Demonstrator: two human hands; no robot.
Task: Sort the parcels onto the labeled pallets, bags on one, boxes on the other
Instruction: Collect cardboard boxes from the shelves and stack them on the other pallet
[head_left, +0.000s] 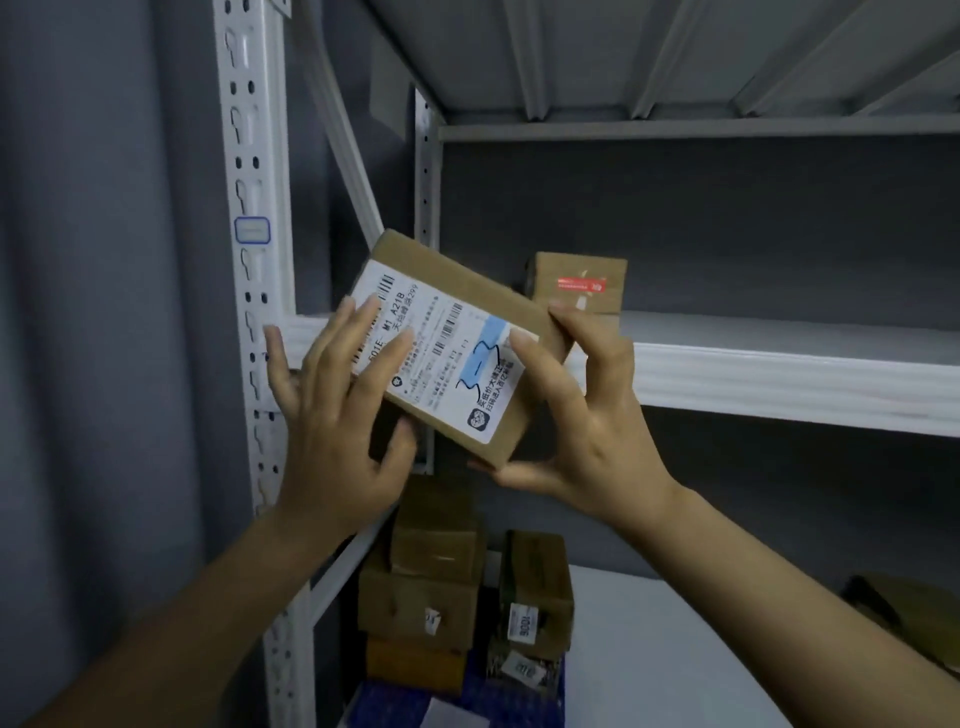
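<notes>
A small cardboard box (457, 291) with a white shipping label facing me is held tilted in front of a white metal shelf unit. My right hand (582, 415) grips its right end, fingers on the top edge and label, thumb under the lower corner. My left hand (332, 415) lies with straight fingers on the label's left part, thumb under the box's lower edge. A second small brown box (576, 283) with a red sticker stands on the middle shelf (779, 364), behind the held one.
The shelf's white slotted upright (254, 260) stands at the left with a grey wall beside it. Several cardboard boxes (431, 571) are stacked on the lower shelf (649, 649), another brown parcel (904, 613) at its right edge.
</notes>
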